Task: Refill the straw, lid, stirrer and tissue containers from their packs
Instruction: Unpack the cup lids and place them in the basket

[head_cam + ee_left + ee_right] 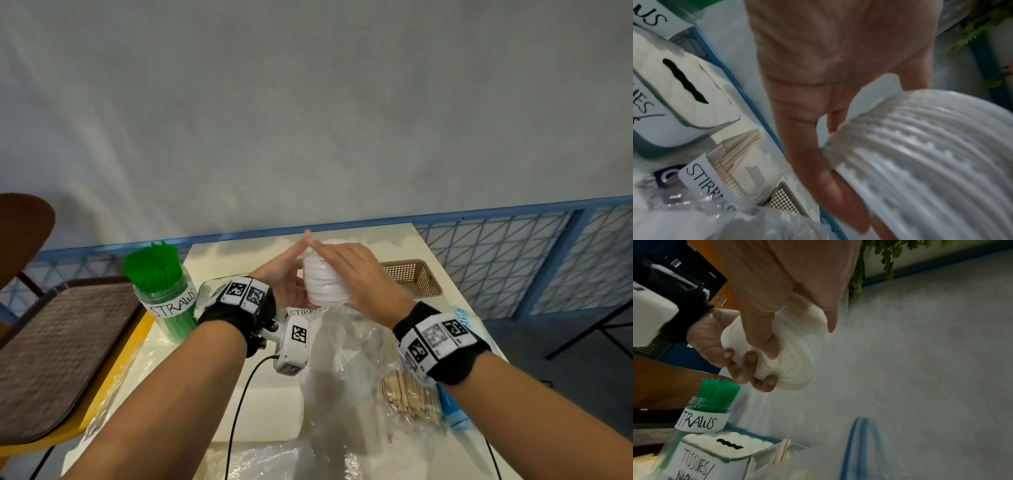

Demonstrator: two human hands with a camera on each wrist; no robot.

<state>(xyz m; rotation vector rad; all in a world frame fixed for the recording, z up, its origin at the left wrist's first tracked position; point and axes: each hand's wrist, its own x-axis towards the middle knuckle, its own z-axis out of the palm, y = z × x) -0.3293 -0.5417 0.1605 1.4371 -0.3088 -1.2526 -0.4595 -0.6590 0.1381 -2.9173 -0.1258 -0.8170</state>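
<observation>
A stack of white lids (323, 282) is held up above the table, gripped between both hands. My left hand (287, 274) cups its left side, with fingers curled round its end in the right wrist view (748, 368). From the right, my right hand (349, 270) wraps over the top of the lid stack (799, 344). Below hangs the clear lid bag (342, 363). The left wrist view shows the ribbed lid stack (920, 162) blurred against my left hand's fingers (813, 129). The straw jar (161, 284) is full of green straws.
A brown mesh basket (416, 277) sits at the table's back right. The tissue box (719, 449) and stirrer holder (735, 170) stand under my hands. A pack of wooden stirrers (407, 394) and a blue tissue pack (452, 407) lie to the right. A brown tray (58, 349) rests at the left.
</observation>
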